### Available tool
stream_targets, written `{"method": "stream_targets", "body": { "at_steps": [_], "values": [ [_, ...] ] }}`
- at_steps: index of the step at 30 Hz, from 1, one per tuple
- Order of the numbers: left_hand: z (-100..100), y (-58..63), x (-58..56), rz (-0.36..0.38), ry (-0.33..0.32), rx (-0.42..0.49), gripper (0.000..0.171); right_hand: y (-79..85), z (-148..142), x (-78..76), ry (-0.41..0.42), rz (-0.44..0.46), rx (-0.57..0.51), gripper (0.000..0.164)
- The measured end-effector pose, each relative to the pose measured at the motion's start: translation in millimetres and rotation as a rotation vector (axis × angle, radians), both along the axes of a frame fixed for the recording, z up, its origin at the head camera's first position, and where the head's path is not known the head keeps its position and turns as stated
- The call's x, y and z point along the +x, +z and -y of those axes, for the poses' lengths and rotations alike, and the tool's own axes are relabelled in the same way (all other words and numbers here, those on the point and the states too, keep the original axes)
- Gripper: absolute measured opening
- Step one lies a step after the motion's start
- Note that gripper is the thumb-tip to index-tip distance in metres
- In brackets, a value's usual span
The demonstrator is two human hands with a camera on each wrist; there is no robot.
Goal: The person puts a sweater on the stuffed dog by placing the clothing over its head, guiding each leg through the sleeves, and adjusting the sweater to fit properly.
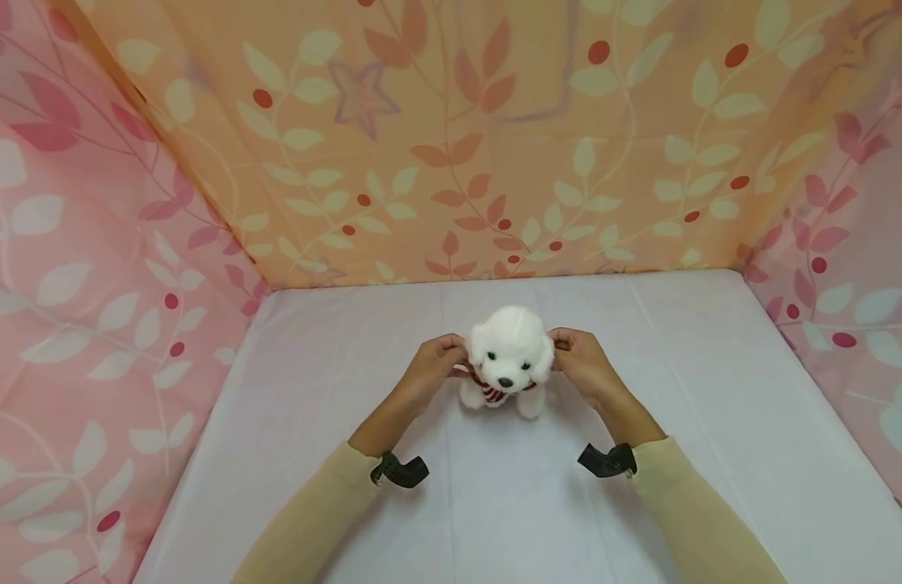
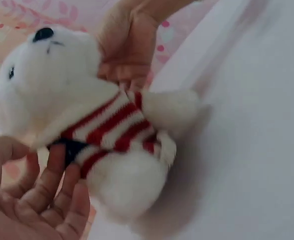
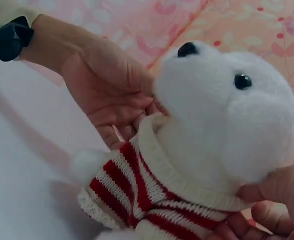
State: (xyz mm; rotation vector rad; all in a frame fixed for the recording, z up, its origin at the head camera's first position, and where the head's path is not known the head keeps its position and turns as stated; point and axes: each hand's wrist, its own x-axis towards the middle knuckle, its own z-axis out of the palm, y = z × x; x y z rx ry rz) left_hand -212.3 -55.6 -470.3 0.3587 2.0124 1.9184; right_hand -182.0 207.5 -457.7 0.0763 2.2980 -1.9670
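Observation:
A white plush dog (image 1: 513, 345) with a dark nose and eyes stands on the white tabletop, facing the head camera. It wears a red-and-cream striped knitted sweater (image 3: 156, 195) with a cream collar; a dark blue patch shows in the left wrist view. At the dog's neck, the left hand (image 1: 432, 365) pinches the sweater's collar edge between thumb and finger, the other fingers loosely bent against the stripes. On the opposite side the right hand (image 1: 581, 361) pinches the collar below the dog's ear, seen close in the right wrist view. The dog's back is hidden.
White cloth covers the table (image 1: 312, 405). Patterned curtains, an orange one (image 1: 451, 162) behind and pink ones (image 1: 93, 324) at both sides, enclose it. Each wrist carries a black strap-on device (image 1: 403, 470).

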Motion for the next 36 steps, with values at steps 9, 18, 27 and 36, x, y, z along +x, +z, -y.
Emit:
{"method": "stream_targets", "body": {
  "at_steps": [9,18,27,36],
  "values": [
    [14,-10.3,18.7,-0.300,-0.172,-0.200,0.039,-14.1,-5,9.1,0.066,-0.085,0.024,0.024],
    [4,-33.1,18.8,-0.513,-0.183,-0.394,0.098,-28.3,-6,23.0,0.199,-0.232,0.261,0.056],
    [-10,-35.1,28.6,-0.560,-0.021,-0.597,0.082,-39.6,28,34.7,0.081,-0.382,0.742,0.102],
    [-19,-43.1,33.5,-0.672,0.079,-0.719,0.028,-50.0,38,35.0,-0.064,-0.523,0.905,0.027]
  ]
}}
